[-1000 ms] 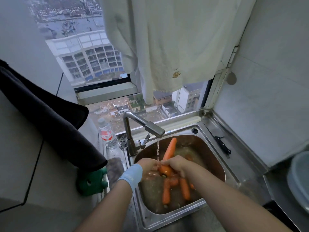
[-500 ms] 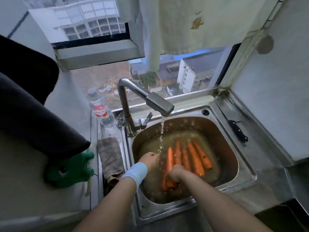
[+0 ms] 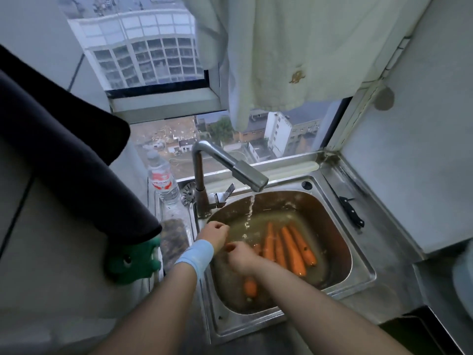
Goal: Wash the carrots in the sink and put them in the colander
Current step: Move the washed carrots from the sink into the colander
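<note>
Washing is under way and no carrot has reached a colander; none shows in view. The right hand [image 3: 240, 257] curls round one carrot [image 3: 250, 288], thick end toward the person, long axis running away under the palm. The left hand [image 3: 215, 233] is loosely curled beside those fingers; whether it holds anything I cannot tell. Just beyond the right fingers, the other carrots [image 3: 289, 249] lie side by side in the sink [image 3: 358, 272] water, lengthwise toward the faucet [image 3: 245, 172].

The faucet spout [image 3: 247, 172] overhangs the upper left of the sink [image 3: 364, 275], its stream falling beside loose carrots [image 3: 293, 248] mid-basin. The left hand [image 3: 214, 233] and the right hand [image 3: 243, 257], gripping a carrot [image 3: 250, 288], fill the lower left. Open water lies along the right wall. A knife [image 3: 352, 211] lies on the right rim.
</note>
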Action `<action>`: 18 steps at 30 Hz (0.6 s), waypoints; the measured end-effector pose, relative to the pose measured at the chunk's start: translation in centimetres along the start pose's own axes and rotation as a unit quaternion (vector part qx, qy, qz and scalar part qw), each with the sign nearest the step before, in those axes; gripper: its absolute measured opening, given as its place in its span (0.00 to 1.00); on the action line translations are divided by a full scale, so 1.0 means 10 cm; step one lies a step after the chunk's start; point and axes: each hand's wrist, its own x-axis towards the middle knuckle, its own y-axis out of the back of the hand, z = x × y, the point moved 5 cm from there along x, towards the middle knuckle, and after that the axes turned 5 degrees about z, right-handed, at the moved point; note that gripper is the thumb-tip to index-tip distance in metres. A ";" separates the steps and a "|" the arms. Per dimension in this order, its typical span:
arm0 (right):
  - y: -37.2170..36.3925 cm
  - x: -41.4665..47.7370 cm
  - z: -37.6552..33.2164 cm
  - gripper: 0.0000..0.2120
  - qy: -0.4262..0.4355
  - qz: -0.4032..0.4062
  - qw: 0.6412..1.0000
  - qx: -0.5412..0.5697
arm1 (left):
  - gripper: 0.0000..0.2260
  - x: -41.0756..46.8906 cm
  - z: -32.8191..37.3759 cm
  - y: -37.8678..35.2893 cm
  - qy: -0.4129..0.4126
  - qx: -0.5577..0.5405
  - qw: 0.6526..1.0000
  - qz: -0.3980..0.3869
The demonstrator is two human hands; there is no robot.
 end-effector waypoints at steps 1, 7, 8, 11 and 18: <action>0.03 -0.08 -0.21 0.14 0.004 0.017 0.999 0.039 | 0.06 -0.03 0.05 0.11 0.000 -0.018 1.000 0.022; 0.28 0.11 -0.80 0.32 -0.039 0.149 0.963 0.221 | 0.12 -0.03 0.28 0.52 0.016 -0.126 0.979 0.157; 0.31 0.19 -0.85 0.32 -0.036 0.159 0.958 0.236 | 0.12 -0.02 0.32 0.53 0.011 -0.144 0.975 0.168; 0.34 0.35 -0.97 0.25 -0.024 0.167 0.947 0.274 | 0.23 0.03 0.40 0.58 -0.013 -0.141 0.971 0.191; 0.35 0.53 -1.01 0.20 -0.013 0.217 0.946 0.241 | 0.26 0.20 0.39 0.61 -0.065 -0.152 0.968 0.190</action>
